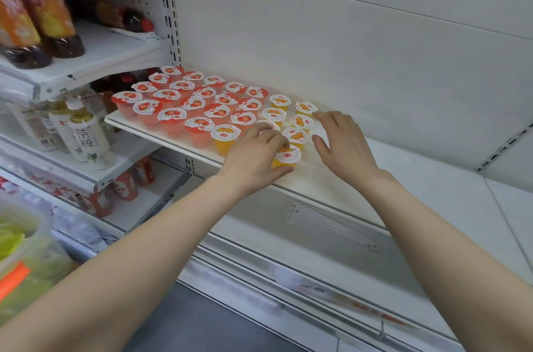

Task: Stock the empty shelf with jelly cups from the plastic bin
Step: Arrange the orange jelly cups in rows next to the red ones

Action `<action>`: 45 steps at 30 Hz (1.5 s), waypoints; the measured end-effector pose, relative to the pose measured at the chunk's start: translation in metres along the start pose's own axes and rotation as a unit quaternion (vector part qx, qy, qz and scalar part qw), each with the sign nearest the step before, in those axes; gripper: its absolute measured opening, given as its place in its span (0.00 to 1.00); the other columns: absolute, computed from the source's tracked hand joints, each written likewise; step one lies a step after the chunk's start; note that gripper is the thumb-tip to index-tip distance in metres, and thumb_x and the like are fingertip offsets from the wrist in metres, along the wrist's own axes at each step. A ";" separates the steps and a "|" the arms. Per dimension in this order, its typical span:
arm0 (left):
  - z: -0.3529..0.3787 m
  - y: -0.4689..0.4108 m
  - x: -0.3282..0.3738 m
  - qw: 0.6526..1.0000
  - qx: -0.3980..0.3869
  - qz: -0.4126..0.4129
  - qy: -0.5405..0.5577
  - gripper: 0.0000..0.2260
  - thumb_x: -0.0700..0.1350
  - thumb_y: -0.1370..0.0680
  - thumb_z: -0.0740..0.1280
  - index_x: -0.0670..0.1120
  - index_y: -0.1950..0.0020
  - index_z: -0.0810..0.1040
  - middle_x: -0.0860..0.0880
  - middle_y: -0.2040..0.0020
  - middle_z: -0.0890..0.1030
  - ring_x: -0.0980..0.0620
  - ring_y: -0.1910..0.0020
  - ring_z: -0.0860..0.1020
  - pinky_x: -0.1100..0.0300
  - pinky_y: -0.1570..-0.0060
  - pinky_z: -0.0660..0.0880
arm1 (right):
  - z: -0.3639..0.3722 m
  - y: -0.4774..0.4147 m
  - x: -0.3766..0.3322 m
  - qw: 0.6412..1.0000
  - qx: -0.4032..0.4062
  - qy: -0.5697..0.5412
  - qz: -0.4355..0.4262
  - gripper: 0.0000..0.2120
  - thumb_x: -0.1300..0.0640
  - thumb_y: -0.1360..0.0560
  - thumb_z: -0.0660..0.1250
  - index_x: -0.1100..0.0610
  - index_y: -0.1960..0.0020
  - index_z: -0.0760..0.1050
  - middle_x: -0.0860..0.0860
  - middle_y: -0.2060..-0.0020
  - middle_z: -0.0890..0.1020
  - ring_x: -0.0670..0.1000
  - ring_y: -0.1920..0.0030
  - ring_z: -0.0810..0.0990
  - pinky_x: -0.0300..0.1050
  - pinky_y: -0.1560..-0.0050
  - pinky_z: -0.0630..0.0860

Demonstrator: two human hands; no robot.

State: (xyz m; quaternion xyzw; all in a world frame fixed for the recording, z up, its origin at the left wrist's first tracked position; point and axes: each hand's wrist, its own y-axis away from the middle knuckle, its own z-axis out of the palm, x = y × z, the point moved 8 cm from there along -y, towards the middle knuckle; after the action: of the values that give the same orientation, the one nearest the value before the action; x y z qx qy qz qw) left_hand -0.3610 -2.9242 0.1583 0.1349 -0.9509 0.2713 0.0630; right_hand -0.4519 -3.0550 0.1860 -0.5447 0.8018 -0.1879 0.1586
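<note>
Small orange plastic jelly cup with white foil lid (286,156) gripped by left hand (255,157), at the front edge of white metal shelf (326,184). Right hand (344,144) loose, fingers spread, holding nothing, just beside the rows of orange cups (295,134). Upright, lid up, long axis vertical. Better to keep it level, line it up with those rows, and release only when the base sits flat, well clear of the edge.

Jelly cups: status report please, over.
Left hand grips orange cup at shelf front. Right hand open, holding nothing. Nothing in the way.
</note>
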 end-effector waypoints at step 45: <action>-0.190 0.549 -0.464 0.850 -0.028 -0.517 -0.097 0.15 0.44 0.22 0.67 0.43 0.36 0.77 0.42 0.40 0.79 0.38 0.39 0.73 0.46 0.40 0.71 | 0.269 0.004 -0.615 0.889 -0.215 -0.180 -0.362 0.21 0.49 0.24 0.58 0.58 0.36 0.75 0.56 0.45 0.79 0.60 0.45 0.78 0.55 0.43 0.75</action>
State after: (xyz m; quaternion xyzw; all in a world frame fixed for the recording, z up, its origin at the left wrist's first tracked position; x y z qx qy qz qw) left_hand -0.0681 -2.2711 -0.0443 0.6311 -0.7521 0.1581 0.1054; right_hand -0.1128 -2.5143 -0.0222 -0.8424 0.5275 0.0459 0.1002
